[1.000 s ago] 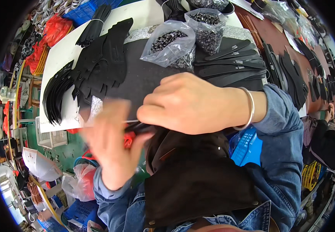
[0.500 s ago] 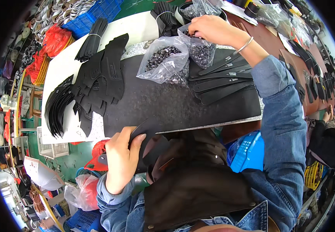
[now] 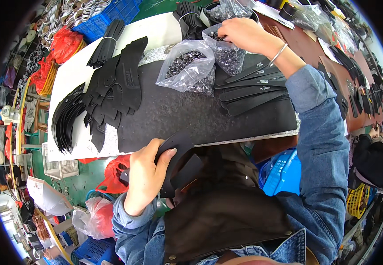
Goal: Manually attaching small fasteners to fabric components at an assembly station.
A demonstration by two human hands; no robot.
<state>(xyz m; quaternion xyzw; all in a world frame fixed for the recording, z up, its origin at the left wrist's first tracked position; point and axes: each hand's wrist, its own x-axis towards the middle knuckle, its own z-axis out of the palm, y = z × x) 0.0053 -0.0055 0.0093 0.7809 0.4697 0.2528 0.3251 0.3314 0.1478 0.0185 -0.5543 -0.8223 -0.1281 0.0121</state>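
Observation:
Below the table's near edge, my left hand [image 3: 148,174] is closed round a curved black strap piece [image 3: 178,143], thumb on its face. Its broad end rises past the table edge and other parts hang below. My right hand [image 3: 250,37] reaches to the mouth of a clear plastic bag [image 3: 230,59] of small dark, shiny round pieces. Its fingers are bent together, their tips hidden in the bag. A second open bag [image 3: 187,68] of similar pieces leans against it. Flat black strips [image 3: 255,95] lie fanned out to the right of the bags.
A black mat [image 3: 169,115] covers the table's middle. Overlapping black cut pieces [image 3: 112,90] and a curved stack [image 3: 68,119] lie at left, with a banded bundle [image 3: 107,44] behind. A blue basket [image 3: 282,172] stands below the table. Another person [image 3: 372,161] is at far right.
My left hand has moved slightly right and turned the black strap piece, so more of its broad face shows. My right hand stays at the bag, shifted only a little.

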